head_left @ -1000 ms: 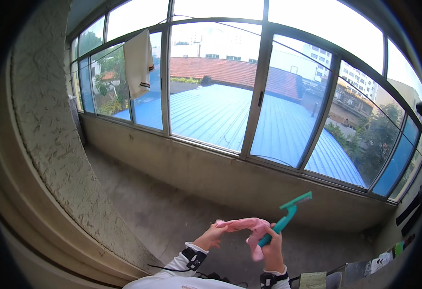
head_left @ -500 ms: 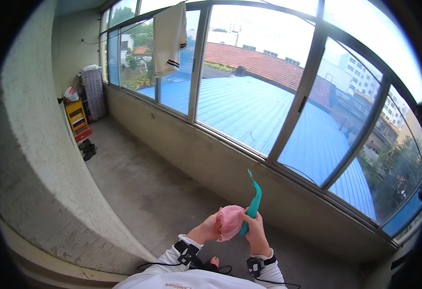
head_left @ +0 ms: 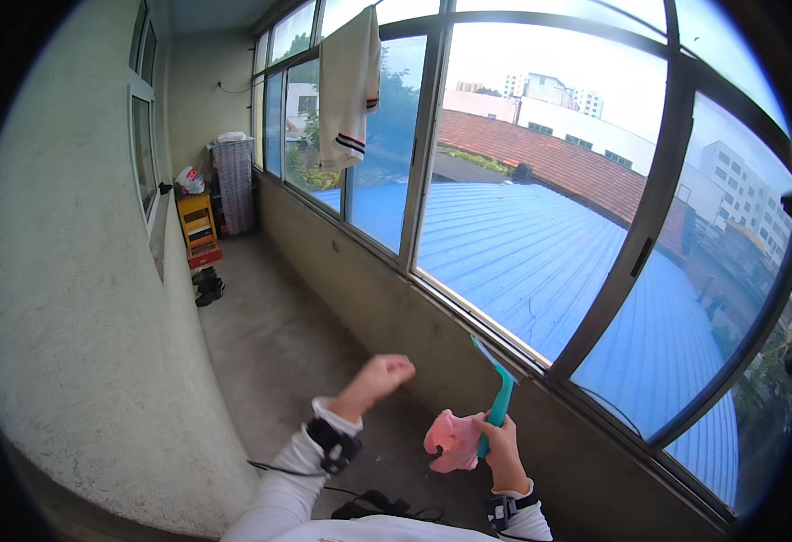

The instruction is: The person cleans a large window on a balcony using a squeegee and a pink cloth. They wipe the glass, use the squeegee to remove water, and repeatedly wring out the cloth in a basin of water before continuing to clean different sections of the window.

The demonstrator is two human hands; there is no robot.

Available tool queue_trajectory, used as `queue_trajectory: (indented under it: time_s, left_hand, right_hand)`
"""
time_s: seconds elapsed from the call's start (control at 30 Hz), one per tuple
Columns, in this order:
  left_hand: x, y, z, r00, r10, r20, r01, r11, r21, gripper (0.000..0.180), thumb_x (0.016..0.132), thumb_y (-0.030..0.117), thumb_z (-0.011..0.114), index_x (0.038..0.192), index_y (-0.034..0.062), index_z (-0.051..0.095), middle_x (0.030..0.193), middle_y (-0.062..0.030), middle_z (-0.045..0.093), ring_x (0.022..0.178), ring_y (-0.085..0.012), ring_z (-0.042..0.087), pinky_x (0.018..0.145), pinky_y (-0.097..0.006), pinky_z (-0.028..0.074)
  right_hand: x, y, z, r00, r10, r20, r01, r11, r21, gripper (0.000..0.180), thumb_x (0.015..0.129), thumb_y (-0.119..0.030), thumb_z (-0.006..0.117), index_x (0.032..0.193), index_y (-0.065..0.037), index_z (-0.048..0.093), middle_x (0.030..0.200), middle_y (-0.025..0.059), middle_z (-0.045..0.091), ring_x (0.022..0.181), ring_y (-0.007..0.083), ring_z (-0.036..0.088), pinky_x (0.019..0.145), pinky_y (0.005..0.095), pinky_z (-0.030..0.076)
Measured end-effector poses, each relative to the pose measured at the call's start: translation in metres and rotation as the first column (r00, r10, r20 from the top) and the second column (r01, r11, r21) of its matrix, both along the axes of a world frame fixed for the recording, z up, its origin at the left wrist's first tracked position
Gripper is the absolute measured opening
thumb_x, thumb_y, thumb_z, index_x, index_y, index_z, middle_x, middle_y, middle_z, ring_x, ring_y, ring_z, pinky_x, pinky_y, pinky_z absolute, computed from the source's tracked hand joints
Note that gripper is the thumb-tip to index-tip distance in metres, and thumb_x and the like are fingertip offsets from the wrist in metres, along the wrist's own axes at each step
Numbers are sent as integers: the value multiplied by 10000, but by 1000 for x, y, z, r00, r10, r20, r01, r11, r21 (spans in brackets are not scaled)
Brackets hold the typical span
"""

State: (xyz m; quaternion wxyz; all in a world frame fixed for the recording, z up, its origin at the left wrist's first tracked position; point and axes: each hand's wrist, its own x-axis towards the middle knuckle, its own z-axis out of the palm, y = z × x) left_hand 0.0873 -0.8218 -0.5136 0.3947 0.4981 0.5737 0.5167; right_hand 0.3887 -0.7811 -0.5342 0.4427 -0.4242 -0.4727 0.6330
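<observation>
My right hand (head_left: 502,442) grips the handle of a teal window squeegee (head_left: 497,395) that points up toward the window sill, and the same hand also holds a crumpled pink cloth (head_left: 453,440) that hangs to its left. My left hand (head_left: 381,373) is raised in a loose fist in front of me, apart from the cloth and holding nothing. Both wrists wear dark straps. The low grey wall under the large window (head_left: 540,217) lies just beyond the squeegee.
A narrow concrete balcony floor (head_left: 270,334) runs ahead between a rough plaster wall (head_left: 71,298) on the left and the window wall on the right. A white garment (head_left: 349,86) hangs at the window. A yellow stand (head_left: 199,226), a covered rack and dark shoes (head_left: 208,287) stand at the far end.
My view has swung left along the balcony. My left hand has let go of the pink cloth and moved up and left. My right hand now holds cloth and squeegee together.
</observation>
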Motion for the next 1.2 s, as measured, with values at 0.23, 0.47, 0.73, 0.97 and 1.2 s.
queue_trajectory:
  time_s: [0.23, 0.47, 0.73, 0.97, 1.2]
  left_hand:
    - [-161, 146, 222, 274, 869, -411, -357, 489, 796, 1132, 783, 410, 858, 1610, 51, 173, 1522, -347, 248, 1368, -556, 309, 1150, -603, 262]
    - [-260, 289, 381, -41, 995, -96, -340, 76, 937, 1227, 755, 331, 881, 1609, 20, 56, 1604, -358, 168, 1427, -589, 274, 1158, -626, 323]
    - [-488, 424, 399, -280, 955, 93, 124, -60, 990, 673, 963, 96, 556, 1587, 226, 339, 1495, -152, 526, 1217, -434, 614, 896, -480, 587]
    - [-805, 430, 338, -282, 718, -637, -568, 410, 714, 594, 999, 119, 467, 1527, 377, 376, 1373, -158, 558, 1167, -434, 642, 960, -531, 551]
    - [-894, 441, 256, -248, 776, -580, -655, 307, 690, 721, 1034, 131, 445, 1626, 367, 107, 1300, -229, 616, 1097, -437, 664, 939, -585, 528]
  right_hand:
    - [5, 66, 1, 985, -80, -155, 80, 997, -9, 222, 808, 38, 709, 990, -16, 594, 871, 69, 637, 778, 199, 657, 679, 328, 519]
    - [-32, 135, -50, 848, -493, -194, 494, 868, -44, 259, 801, 84, 666, 1002, -39, 558, 866, 39, 601, 784, 185, 636, 737, 322, 522]
    - [-178, 180, -28, 786, -477, -394, 451, 878, -162, 207, 880, -26, 744, 1016, 4, 590, 820, 83, 651, 592, 189, 614, 607, 310, 551]
    - [-225, 265, -74, 591, -797, -126, 787, 604, -126, 274, 793, 79, 693, 1001, -45, 566, 882, 24, 583, 809, 174, 615, 749, 305, 506]
    - [-300, 290, -14, 763, -635, -122, 631, 772, -74, 243, 801, 31, 719, 964, -65, 567, 864, 23, 575, 791, 162, 589, 740, 306, 481]
